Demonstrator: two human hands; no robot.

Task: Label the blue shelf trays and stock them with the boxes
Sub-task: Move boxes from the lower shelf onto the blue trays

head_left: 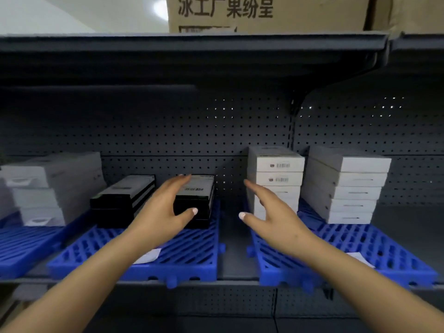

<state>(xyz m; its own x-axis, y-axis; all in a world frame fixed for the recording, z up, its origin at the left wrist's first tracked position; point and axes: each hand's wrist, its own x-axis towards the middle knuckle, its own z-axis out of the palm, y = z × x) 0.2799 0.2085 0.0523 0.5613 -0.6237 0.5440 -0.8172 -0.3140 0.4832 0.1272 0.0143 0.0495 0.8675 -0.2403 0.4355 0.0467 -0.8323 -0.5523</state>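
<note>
Both hands were open and holding nothing: left hand (165, 207) against the black boxes (195, 200) on the middle blue tray (192, 258), right hand (271, 212) beside the white boxes (276, 179). Looked like the stocking step, so next I'd guess squaring up those stacks.

Both hands spread: left hand (161, 212) at black boxes (196, 200); right hand (272, 213) beside white boxes (276, 179).

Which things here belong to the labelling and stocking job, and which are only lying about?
Belong to the job:
- blue trays
- black boxes
- white boxes
- paper labels
- left hand, right hand

Only lying about:
- cardboard carton on the top shelf
- pegboard back panel
</note>
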